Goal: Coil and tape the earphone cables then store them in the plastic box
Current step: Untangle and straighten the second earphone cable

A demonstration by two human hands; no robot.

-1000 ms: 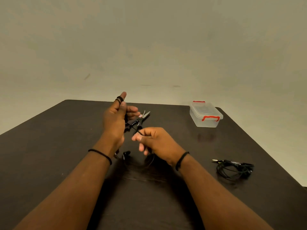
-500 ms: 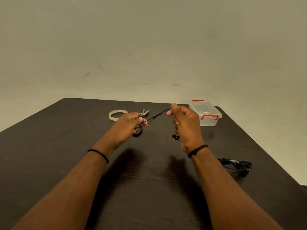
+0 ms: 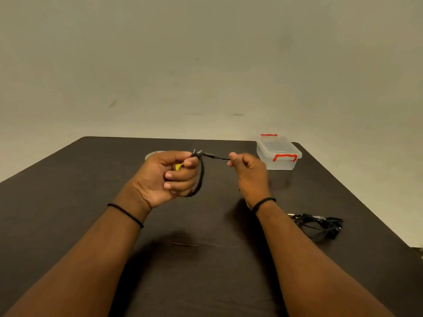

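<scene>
My left hand (image 3: 167,177) is raised above the dark table, palm toward me, closed around a looped black earphone cable (image 3: 201,177); a small yellow bit shows between its fingers. My right hand (image 3: 248,172) pinches the free end of that same cable, which runs taut between the two hands. A second black earphone set (image 3: 320,224) lies tangled on the table at the right. The clear plastic box (image 3: 278,154) with red clips stands closed at the far right of the table. A roll of tape (image 3: 152,154) peeks out behind my left hand.
Scissor tips (image 3: 196,151) show just behind the left hand's fingers. The dark table (image 3: 68,191) ends at a plain wall at the back, and its right edge runs close past the loose earphones.
My left hand has turned palm-up with the cable now wound into a loop around it. The stretch of cable between the hands is shorter, and the right hand sits slightly lower.
</scene>
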